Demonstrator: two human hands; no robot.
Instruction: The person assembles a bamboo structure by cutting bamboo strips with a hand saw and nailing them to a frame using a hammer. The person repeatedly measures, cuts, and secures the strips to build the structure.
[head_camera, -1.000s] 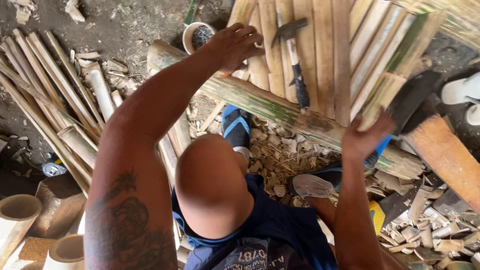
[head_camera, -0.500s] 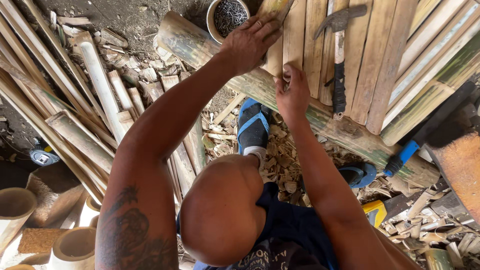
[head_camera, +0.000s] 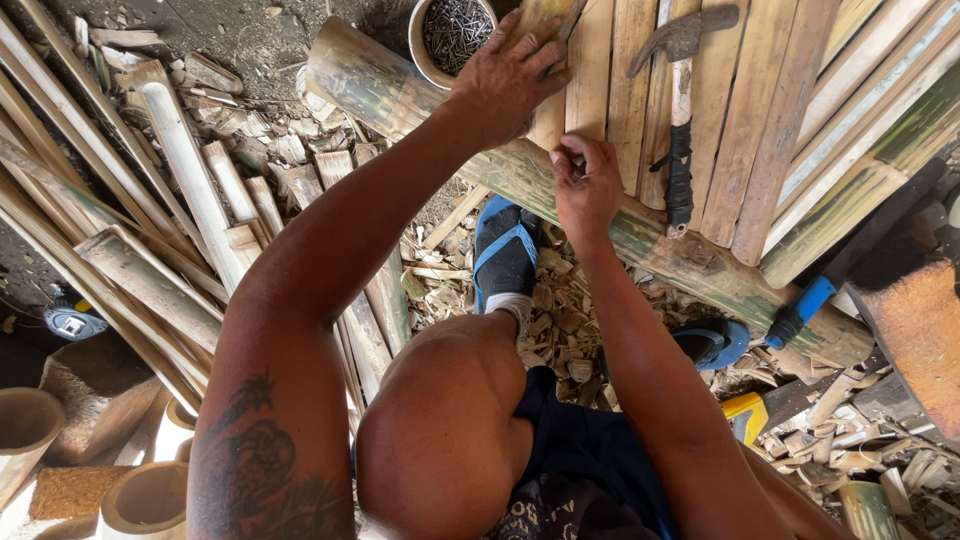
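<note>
The right hand (head_camera: 585, 190) pinches something too small to tell against a bamboo slat (head_camera: 588, 70). The left hand (head_camera: 505, 85) lies flat, open, on the slats. Beyond it, a round cup (head_camera: 418, 50) holds dark nails (head_camera: 455, 30).

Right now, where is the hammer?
In the head view, the hammer lies on the bamboo slats at upper right, just right of the right hand, its head pointing away near the cup of nails.
</note>
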